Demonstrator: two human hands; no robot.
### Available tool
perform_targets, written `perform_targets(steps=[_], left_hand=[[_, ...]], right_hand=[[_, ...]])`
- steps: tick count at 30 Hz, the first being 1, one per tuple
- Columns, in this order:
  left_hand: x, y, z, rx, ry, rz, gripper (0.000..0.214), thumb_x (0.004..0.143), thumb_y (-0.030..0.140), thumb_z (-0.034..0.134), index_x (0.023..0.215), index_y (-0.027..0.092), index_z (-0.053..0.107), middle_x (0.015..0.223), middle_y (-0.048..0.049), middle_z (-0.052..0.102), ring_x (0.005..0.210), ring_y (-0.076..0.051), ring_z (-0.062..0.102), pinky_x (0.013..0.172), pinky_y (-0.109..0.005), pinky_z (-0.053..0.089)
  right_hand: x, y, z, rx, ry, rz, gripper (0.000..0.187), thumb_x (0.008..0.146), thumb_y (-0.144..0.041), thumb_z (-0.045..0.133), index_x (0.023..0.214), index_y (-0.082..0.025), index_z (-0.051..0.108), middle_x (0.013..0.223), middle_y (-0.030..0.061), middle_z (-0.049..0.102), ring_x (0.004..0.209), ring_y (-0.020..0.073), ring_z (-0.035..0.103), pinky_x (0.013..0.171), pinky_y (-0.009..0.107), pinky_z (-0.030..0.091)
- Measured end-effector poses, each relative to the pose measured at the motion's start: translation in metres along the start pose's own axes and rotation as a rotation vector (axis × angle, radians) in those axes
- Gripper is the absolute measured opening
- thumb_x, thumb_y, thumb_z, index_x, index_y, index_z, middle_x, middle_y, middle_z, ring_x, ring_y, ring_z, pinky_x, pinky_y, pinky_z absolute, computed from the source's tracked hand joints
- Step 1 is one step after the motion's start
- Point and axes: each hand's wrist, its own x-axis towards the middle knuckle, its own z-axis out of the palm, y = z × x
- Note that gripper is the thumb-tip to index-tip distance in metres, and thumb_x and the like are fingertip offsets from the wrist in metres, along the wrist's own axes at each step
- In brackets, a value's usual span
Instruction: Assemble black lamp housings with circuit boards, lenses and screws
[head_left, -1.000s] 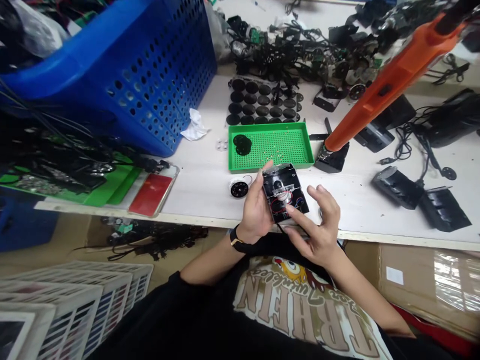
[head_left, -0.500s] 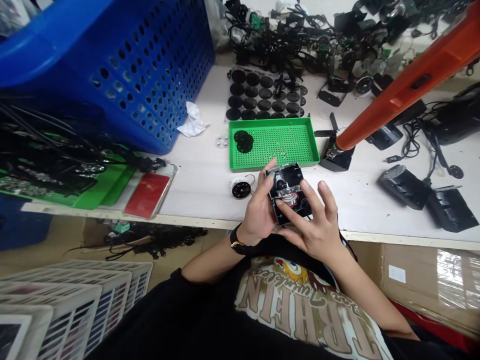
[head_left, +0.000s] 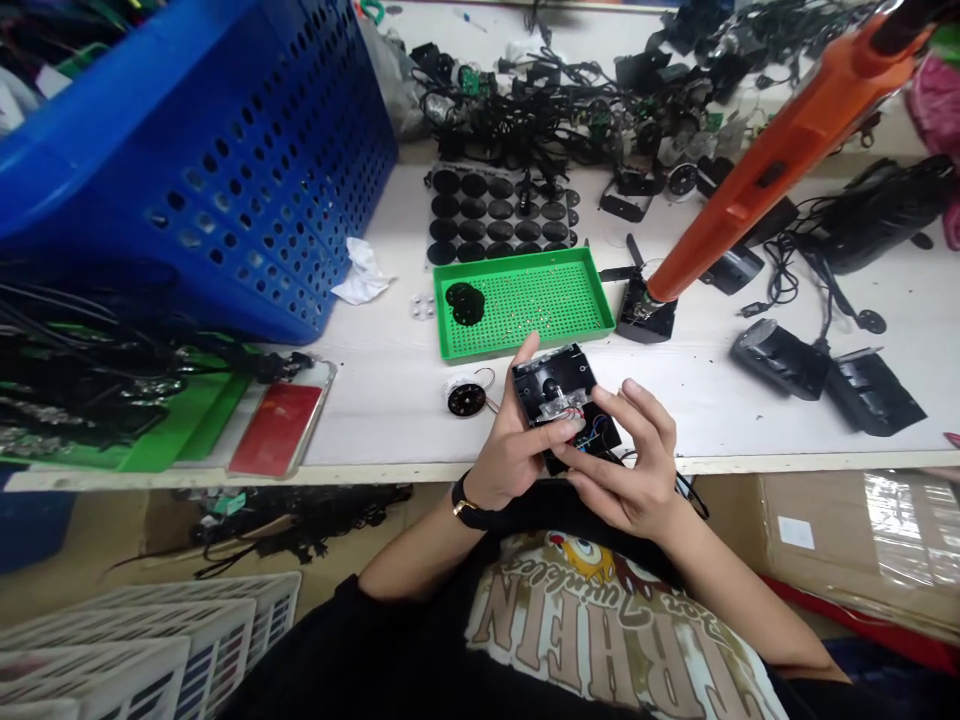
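Observation:
I hold a small black open device housing [head_left: 559,385] with red and blue wires inside, just above the near edge of the white table [head_left: 390,380]. My left hand [head_left: 510,440] grips its left side, thumb up along the edge. My right hand [head_left: 634,460] wraps the right and lower side, with fingertips pressing on the parts inside. A small round black motor part [head_left: 466,397] with a red wire lies on the table just left of the housing. A green perforated tray [head_left: 525,297] with a black disc in it sits right behind my hands.
A big blue perforated basket [head_left: 202,160] fills the left. An orange electric screwdriver [head_left: 772,160] hangs over a black block at right. Black discs on a sheet [head_left: 499,215], tangled wires and parts lie at the back. Black housings [head_left: 817,375] sit right. A red phone [head_left: 279,428] lies near the left edge.
My right hand has closed in from spread fingers onto the housing and now presses on its inside. The view shifted slightly; the housing stays in my left hand.

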Motion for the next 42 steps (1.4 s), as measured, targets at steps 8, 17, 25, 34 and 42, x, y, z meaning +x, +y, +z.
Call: perform_targets(steps=[8, 17, 25, 34, 42], left_hand=[[-0.002, 0.004, -0.003, 0.002, 0.001, 0.016, 0.115, 0.073, 0.018, 0.092, 0.166, 0.045, 0.029, 0.137, -0.0052, 0.071, 0.122, -0.032, 0.073, 0.118, -0.056, 0.046], [-0.009, -0.004, 0.002, 0.064, -0.079, -0.021, 0.106, 0.075, 0.024, 0.093, 0.163, 0.045, 0.037, 0.148, -0.0042, 0.065, 0.131, -0.031, 0.066, 0.121, -0.052, 0.045], [-0.010, -0.007, 0.000, 0.013, -0.069, -0.038, 0.107, 0.075, 0.026, 0.094, 0.163, 0.045, 0.037, 0.151, -0.0056, 0.062, 0.137, -0.035, 0.062, 0.121, -0.054, 0.044], [-0.006, -0.009, -0.004, 0.015, -0.027, -0.140, 0.102, 0.076, 0.023, 0.093, 0.160, 0.046, 0.040, 0.151, -0.0012, 0.063, 0.134, -0.028, 0.064, 0.123, -0.044, 0.042], [-0.001, -0.005, 0.001, 0.081, -0.016, -0.070, 0.103, 0.073, 0.022, 0.093, 0.160, 0.044, 0.042, 0.141, -0.0016, 0.069, 0.121, -0.026, 0.070, 0.113, -0.041, 0.050]], right_hand=[[0.007, 0.005, -0.035, 0.166, 0.102, 0.270, 0.042, 0.093, -0.012, 0.067, 0.130, -0.032, 0.072, 0.131, 0.0086, 0.070, 0.126, 0.0304, 0.066, 0.106, 0.055, 0.057], [0.022, 0.010, -0.010, 0.854, -0.170, 0.820, 0.068, 0.094, -0.049, 0.074, 0.152, -0.033, 0.045, 0.158, 0.0113, 0.056, 0.137, 0.0269, 0.063, 0.111, 0.045, 0.056], [0.034, 0.004, 0.004, 0.836, -0.223, 0.898, 0.071, 0.086, -0.046, 0.080, 0.148, -0.027, 0.050, 0.144, 0.0090, 0.066, 0.128, 0.0267, 0.065, 0.110, 0.044, 0.054], [0.033, 0.008, 0.000, 0.793, -0.293, 0.903, 0.076, 0.089, -0.048, 0.077, 0.153, -0.024, 0.044, 0.141, 0.0120, 0.067, 0.125, 0.0273, 0.067, 0.108, 0.046, 0.056], [0.017, 0.022, -0.015, 0.879, -0.220, 0.893, 0.075, 0.094, -0.054, 0.072, 0.157, -0.030, 0.040, 0.158, 0.0154, 0.052, 0.130, 0.0256, 0.065, 0.115, 0.050, 0.052]])
